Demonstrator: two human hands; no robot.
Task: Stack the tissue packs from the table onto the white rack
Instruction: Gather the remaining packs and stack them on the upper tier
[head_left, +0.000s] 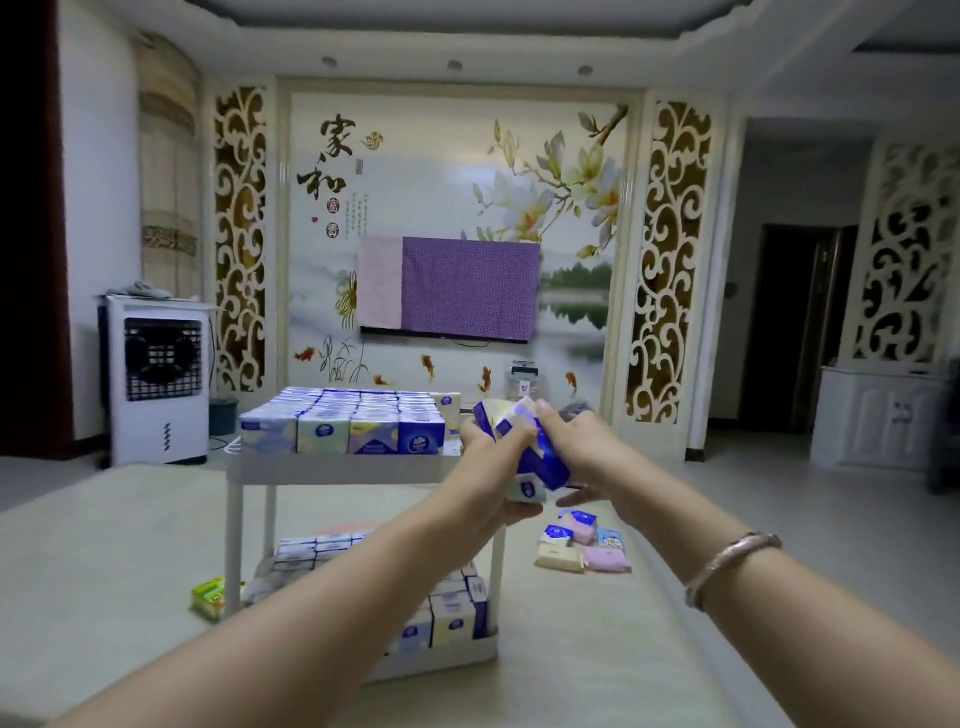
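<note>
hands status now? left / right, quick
Left hand: grips the bundle of tissue packs.
Right hand: grips the same bundle from the other side.

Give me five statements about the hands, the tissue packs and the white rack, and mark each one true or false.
1. Both hands grip a bundle of tissue packs together. True: the left hand and the right hand both hold it.
2. The top shelf of the white rack is bare. False: rows of tissue packs cover most of it.
3. The right wrist wears a bracelet. True.
4. No packs remain off the rack. False: a small pile of packs lies on the surface to the right of the rack.
5. The held bundle already rests on the top shelf. False: it is held in the air near the shelf's right end.
</note>
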